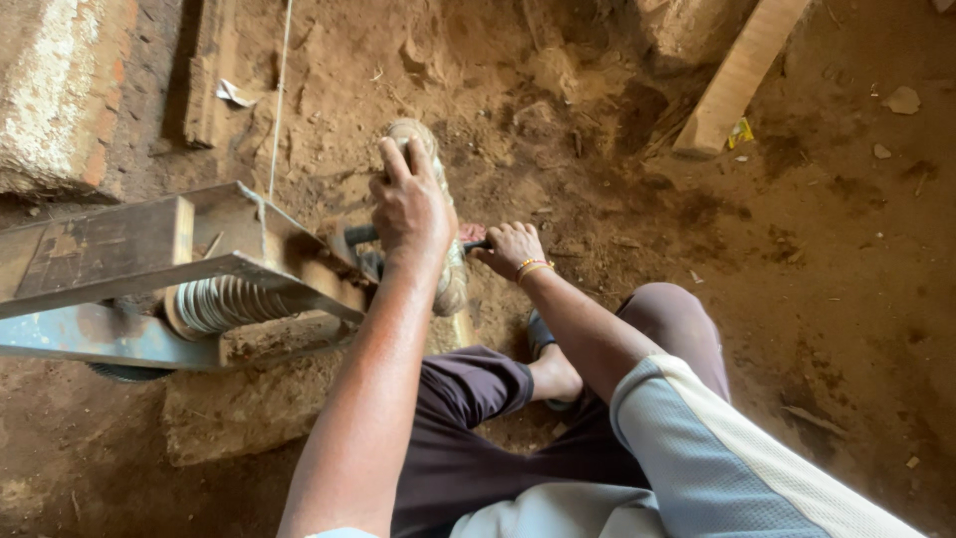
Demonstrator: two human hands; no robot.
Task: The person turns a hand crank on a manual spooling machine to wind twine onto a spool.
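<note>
My left hand [408, 204] rests on top of a tan, fibrous bundle [450, 284] that stands upright on the dirt, its fingers spread over the bundle's upper end. My right hand [510, 249], with a gold bangle at the wrist, is closed around a thin dark rod [360, 235] that runs sideways behind the bundle toward a metal frame. What the rod connects to is hidden by my left hand. I am crouched, with my knee and dark trousers in the lower middle.
A grey angle-iron frame [149, 269] with a ribbed white roller [224, 302] sits at left on a block. A brick wall [60, 90] is at top left. A wooden plank [737, 75] leans at top right. A thin string [282, 90] hangs down. Loose brown earth surrounds everything.
</note>
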